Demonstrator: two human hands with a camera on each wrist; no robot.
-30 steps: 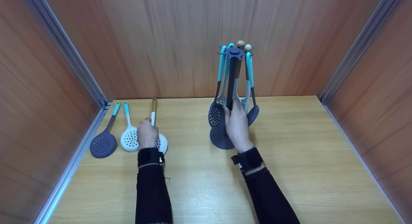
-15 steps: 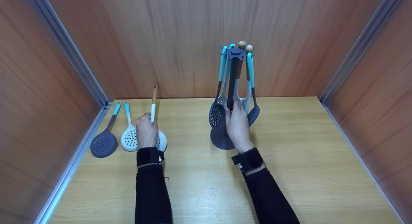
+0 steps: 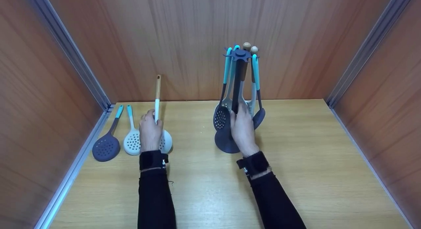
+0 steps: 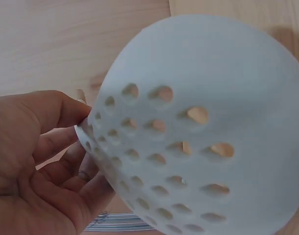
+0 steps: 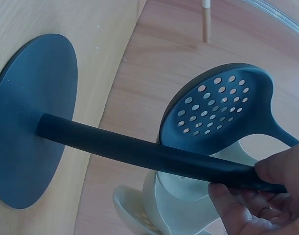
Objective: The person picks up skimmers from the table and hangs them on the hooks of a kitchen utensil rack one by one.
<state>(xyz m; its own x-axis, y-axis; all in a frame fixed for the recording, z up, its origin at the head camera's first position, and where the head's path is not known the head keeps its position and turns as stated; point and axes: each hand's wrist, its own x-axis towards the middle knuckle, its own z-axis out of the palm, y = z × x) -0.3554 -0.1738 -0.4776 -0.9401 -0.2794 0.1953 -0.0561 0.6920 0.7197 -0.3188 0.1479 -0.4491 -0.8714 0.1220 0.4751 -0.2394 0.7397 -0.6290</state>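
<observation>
Left hand (image 3: 150, 132): thumb and fingers pinch the wood-handled skimmer (image 3: 157, 108) near its neck, where head meets handle.
Wood-handled skimmer: white, left of the stand; tilted, handle end up in front of the back wall (image 3: 190, 41), holed round head toward the person. Can't tell from here if the head touches the table (image 3: 204, 186).
Right hand (image 3: 244, 132): thumb and fingers closed round the pole (image 3: 237, 81) of the utensil stand, low down.
Utensil stand: dark, upright, right of middle, round base (image 3: 226, 145) flat on the table, hooked top (image 3: 240, 54).
Hanging on stand: black slotted spoon (image 3: 221, 118) on the left side, dark ladle (image 3: 259, 117) on the right, both with turquoise handles; two round wooden handle ends (image 3: 246, 45) at the back. More pale heads behind, partly hidden.
On table, far left: grey skimmer (image 3: 106, 147), turquoise grip, lying down near the left wall (image 3: 42, 123).
Next to it: white turquoise-handled skimmer (image 3: 132, 141), lying between the grey one and the left hand, head partly covered by that hand.
Arms: black sleeves (image 3: 156, 199), a dark band (image 3: 153, 160) at each wrist.
</observation>
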